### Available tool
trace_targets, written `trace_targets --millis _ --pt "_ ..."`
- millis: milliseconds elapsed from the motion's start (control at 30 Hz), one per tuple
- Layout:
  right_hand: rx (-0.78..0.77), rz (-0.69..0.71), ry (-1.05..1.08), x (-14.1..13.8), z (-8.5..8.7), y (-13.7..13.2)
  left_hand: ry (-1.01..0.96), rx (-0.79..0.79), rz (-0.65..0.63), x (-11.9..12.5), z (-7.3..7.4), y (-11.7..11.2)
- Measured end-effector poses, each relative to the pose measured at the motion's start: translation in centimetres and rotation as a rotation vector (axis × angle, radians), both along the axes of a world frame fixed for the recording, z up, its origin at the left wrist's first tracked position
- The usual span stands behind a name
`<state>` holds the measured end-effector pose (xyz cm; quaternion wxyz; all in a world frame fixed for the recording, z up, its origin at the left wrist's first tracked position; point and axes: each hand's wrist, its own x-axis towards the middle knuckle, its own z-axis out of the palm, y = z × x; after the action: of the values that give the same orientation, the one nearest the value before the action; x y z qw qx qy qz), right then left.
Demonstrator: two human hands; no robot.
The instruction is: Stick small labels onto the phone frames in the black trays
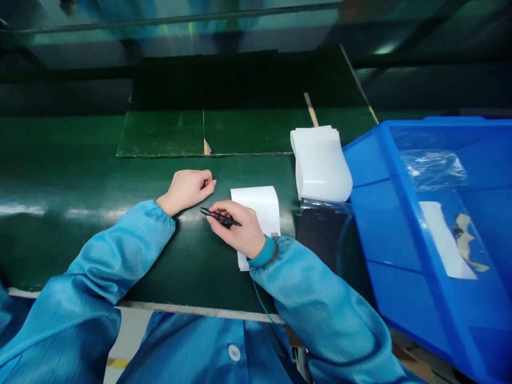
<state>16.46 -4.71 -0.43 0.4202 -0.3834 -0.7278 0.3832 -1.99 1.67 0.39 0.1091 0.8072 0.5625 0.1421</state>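
One flat green table (172, 277) beside one blue plastic bin (392, 229) bears two glossy white sheet bundles (320, 165), while the left hand (186, 188) is curled, contents unclear, and the right hand (238, 229), partly over the smaller bundle (256, 200), holds one slim black pair of tweezers (228, 219) in a narrow pinch

Pale glare on green tabletop (72, 181)

Light (22, 209) gleams on a green table (72, 160) (its front edge (180, 309) pale), over a whitish floor (130, 330) marked with a yellow stripe (117, 363).
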Motion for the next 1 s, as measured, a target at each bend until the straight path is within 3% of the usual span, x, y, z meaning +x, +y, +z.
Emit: trace_targets --millis 500,1000 --pt "0.035 -0.072 -0.059 0.19 0.29 0.14 -0.046 -0.009 -0.016 0.15 -0.14 -0.01" --pt "-0.008 -0.039 -0.065 0.3 0.26 0.12 -0.045 -0.017 -0.02 0.14 -0.16 -0.01"
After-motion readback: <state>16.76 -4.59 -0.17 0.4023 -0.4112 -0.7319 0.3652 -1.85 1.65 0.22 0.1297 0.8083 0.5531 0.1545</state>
